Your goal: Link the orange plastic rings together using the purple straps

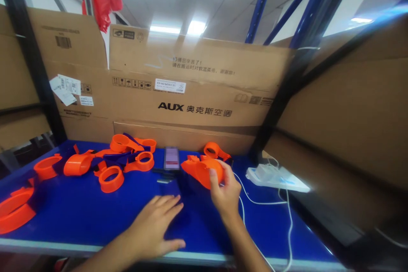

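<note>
- The left hand [156, 225] lies flat on the blue table [79, 216], palm down, fingers spread a little and pointing away from the person. It holds nothing.
- The right hand [225, 193] is raised just above the table, beside the left hand on its right. Its fingers are closed around an orange plastic part [200, 170]; the thumb presses on the round front face of it and the other fingers go behind.
- The held part sits above and a little left of the right palm. It has a round body and a flat tongue that points left.
- Just behind the grip, another orange ring part [215, 150] rests on the table, near the held one; whether they touch, I cannot tell.
- To the right of the grip, a white cable [255, 201] runs over the table to a white power strip [276, 177] at the table edge.
- Left of the grip, a small blurred box [171, 158] stands upright on the table.
- Further left of the left hand, a loose orange ring [111, 178] lies alone. Behind it is a heap of orange and dark blue parts [127, 153].
- Far left, more orange pieces [15, 212] lie at the table edge.
- Behind everything, a cardboard wall [191, 93] with printed "AUX" closes the back of the table.
</note>
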Demonstrator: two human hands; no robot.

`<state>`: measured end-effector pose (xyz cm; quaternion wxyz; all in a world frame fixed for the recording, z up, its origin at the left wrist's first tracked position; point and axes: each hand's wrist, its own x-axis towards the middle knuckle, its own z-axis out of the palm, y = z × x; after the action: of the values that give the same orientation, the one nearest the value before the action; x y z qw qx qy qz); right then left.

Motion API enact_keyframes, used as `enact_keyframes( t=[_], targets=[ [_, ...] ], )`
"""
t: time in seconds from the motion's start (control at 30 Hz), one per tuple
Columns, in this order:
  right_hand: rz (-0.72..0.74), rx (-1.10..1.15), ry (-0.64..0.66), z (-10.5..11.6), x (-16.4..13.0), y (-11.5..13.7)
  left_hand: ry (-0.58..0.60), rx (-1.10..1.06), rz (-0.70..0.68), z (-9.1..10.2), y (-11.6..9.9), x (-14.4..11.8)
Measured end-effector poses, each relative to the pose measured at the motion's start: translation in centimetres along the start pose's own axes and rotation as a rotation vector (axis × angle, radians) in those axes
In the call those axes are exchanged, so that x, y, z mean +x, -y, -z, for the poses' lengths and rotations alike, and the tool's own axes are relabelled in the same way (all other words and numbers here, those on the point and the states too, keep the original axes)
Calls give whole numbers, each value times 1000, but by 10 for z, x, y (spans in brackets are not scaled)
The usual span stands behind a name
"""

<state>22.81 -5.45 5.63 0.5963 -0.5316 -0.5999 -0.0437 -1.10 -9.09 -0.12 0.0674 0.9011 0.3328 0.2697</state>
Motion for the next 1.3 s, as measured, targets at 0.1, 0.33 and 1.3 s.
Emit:
enact_keyframes(
  t=[0.1, 0.33, 1.3],
  targets=[
    [26, -80, 21, 15, -6, -1, -32, 69, -65, -7, -10, -8],
    [119, -374, 107, 42, -40, -7, -28, 111, -158, 3, -10, -11],
    [23, -430, 497, 27, -41, -14, -52, 114, -167, -20, -16, 9]
  ],
)
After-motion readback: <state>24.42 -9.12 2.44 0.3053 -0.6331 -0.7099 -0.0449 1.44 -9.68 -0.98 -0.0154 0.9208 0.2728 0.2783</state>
